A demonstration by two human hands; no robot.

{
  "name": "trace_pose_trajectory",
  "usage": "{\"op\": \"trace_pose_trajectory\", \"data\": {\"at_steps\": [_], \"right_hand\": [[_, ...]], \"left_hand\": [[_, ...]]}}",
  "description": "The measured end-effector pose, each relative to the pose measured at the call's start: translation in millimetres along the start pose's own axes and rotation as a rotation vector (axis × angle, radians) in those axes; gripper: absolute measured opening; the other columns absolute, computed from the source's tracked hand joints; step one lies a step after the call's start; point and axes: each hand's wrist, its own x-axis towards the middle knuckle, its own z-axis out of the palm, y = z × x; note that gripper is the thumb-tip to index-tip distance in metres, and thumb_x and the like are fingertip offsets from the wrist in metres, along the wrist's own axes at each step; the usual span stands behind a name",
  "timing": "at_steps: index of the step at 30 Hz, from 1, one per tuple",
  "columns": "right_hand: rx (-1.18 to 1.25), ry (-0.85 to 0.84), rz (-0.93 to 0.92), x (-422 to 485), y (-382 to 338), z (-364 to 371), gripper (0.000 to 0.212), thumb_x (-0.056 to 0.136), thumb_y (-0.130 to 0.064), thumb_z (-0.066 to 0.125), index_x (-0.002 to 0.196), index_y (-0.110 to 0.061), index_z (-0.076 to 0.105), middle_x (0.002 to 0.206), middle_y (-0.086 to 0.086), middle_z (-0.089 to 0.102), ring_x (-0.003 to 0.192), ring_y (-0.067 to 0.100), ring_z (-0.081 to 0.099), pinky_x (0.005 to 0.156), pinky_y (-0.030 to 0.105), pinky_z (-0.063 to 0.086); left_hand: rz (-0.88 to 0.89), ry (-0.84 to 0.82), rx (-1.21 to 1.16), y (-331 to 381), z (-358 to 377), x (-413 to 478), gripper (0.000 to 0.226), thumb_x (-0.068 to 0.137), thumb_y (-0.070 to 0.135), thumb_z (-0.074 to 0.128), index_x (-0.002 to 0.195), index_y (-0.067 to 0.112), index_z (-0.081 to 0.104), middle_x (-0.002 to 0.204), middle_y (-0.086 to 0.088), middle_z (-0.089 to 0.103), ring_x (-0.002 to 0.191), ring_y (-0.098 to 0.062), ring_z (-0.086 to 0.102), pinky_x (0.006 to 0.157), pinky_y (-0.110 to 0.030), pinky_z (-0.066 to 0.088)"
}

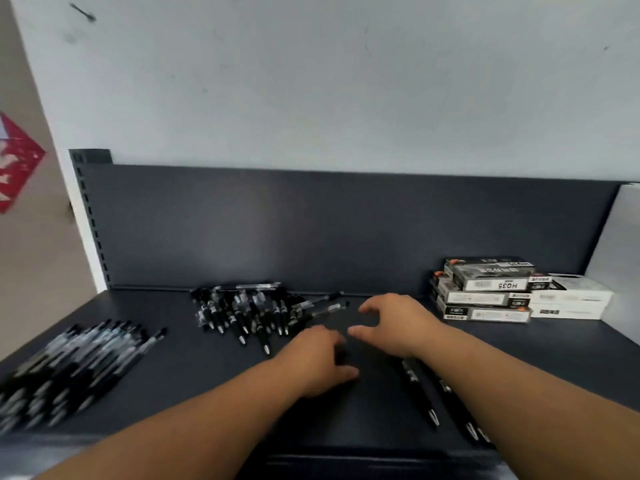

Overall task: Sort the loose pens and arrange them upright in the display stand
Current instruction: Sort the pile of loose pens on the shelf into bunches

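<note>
A heap of loose black pens (249,311) lies at the back middle of the dark shelf (194,368). A second, blurred batch of black pens (69,368) lies in a row at the left. A few more black pens (420,393) lie beside and partly under my right forearm. My left hand (320,362) is at the shelf's middle with its fingers curled; something dark shows between them, and I cannot tell what. Just behind it, my right hand (398,323) hovers with thumb and fingers spread in a curve, holding nothing. No display stand is plainly visible.
Stacked pen boxes (485,292) stand at the back right, with white boxes (568,299) beside them. A dark back panel (311,230) closes off the rear of the shelf. A white side panel (620,258) stands at the far right. The shelf's front edge runs along the bottom.
</note>
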Motion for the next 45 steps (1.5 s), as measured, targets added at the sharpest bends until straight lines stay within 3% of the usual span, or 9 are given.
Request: {"op": "trace_pose_trajectory", "data": {"at_steps": [4,11,18,23,26,31,35,38,45], "right_hand": [[0.009,0.008,-0.050,17.5,-29.2,8.1,0.055,0.084,-0.057,0.062,0.131,-0.030,0.055,0.137,-0.004,0.053,0.125,0.018,0.049,0.102,0.036,0.044],[0.011,-0.026,-0.054,39.5,-53.8,14.1,0.052,0.088,-0.053,0.059,0.134,-0.029,0.052,0.137,-0.003,0.051,0.125,0.018,0.048,0.102,0.037,0.044],[0.008,-0.122,-0.109,58.0,-80.3,38.7,0.043,0.091,-0.047,0.056,0.131,-0.033,0.055,0.137,-0.004,0.053,0.124,0.019,0.049,0.103,0.036,0.044],[-0.103,-0.158,-0.088,66.8,-84.3,40.6,0.027,0.092,-0.051,0.052,0.112,-0.037,0.065,0.120,-0.008,0.061,0.114,0.017,0.053,0.096,0.038,0.046],[-0.097,-0.171,-0.037,71.3,-80.3,39.5,0.022,0.090,-0.052,0.055,0.099,-0.036,0.066,0.105,-0.011,0.065,0.102,0.014,0.059,0.093,0.036,0.047],[-0.029,-0.136,0.021,75.6,-77.4,42.6,0.017,0.082,-0.046,0.067,0.088,-0.031,0.059,0.104,-0.009,0.065,0.099,0.013,0.060,0.087,0.033,0.051],[-0.031,-0.099,0.075,75.4,-72.3,43.3,0.033,0.078,-0.039,0.068,0.104,-0.024,0.057,0.110,-0.004,0.062,0.099,0.016,0.059,0.081,0.030,0.050],[-0.023,-0.118,0.130,74.1,-68.0,39.3,0.043,0.075,-0.038,0.069,0.112,-0.021,0.055,0.106,-0.003,0.059,0.094,0.016,0.057,0.075,0.028,0.047],[0.077,-0.134,0.183,72.2,-68.4,38.6,0.036,0.069,-0.040,0.070,0.097,-0.019,0.061,0.090,-0.005,0.062,0.086,0.016,0.061,0.067,0.027,0.045]], "left_hand": [[0.065,-0.036,-0.014,-12.3,0.5,-3.0,0.054,0.084,0.053,0.062,0.131,0.028,0.054,0.138,0.000,0.046,0.126,-0.018,0.045,0.106,-0.031,0.038],[-0.028,0.187,0.042,-75.6,-42.5,-11.0,0.042,0.087,0.044,0.062,0.125,0.027,0.058,0.126,0.004,0.052,0.118,-0.014,0.050,0.102,-0.028,0.040],[-0.104,0.137,0.093,-119.6,-52.1,2.4,0.044,0.088,0.046,0.060,0.128,0.028,0.056,0.134,0.004,0.048,0.122,-0.014,0.048,0.102,-0.028,0.040],[-0.084,0.126,0.081,-125.5,-47.5,22.6,0.040,0.090,0.047,0.055,0.126,0.028,0.058,0.129,0.004,0.051,0.120,-0.015,0.049,0.103,-0.034,0.042],[-0.121,0.143,0.092,-123.1,-46.1,38.0,0.035,0.091,0.049,0.052,0.110,0.024,0.068,0.119,-0.001,0.056,0.112,-0.019,0.054,0.097,-0.036,0.046],[-0.266,0.156,0.243,-112.1,-47.0,64.5,0.060,0.085,0.068,0.044,0.108,0.017,0.068,0.122,-0.007,0.055,0.115,-0.026,0.051,0.094,-0.037,0.042],[-0.315,0.082,0.253,-99.9,-48.2,76.2,0.067,0.080,0.070,0.050,0.117,0.015,0.062,0.126,-0.006,0.057,0.118,-0.025,0.051,0.096,-0.036,0.041],[-0.330,0.005,0.215,-94.0,-49.1,78.2,0.055,0.078,0.065,0.055,0.107,0.019,0.065,0.113,-0.001,0.064,0.106,-0.021,0.058,0.086,-0.033,0.045],[-0.351,-0.118,0.154,-89.1,-57.8,71.7,0.043,0.073,0.061,0.059,0.087,0.021,0.059,0.096,0.001,0.062,0.095,-0.019,0.062,0.084,-0.032,0.052]]}}
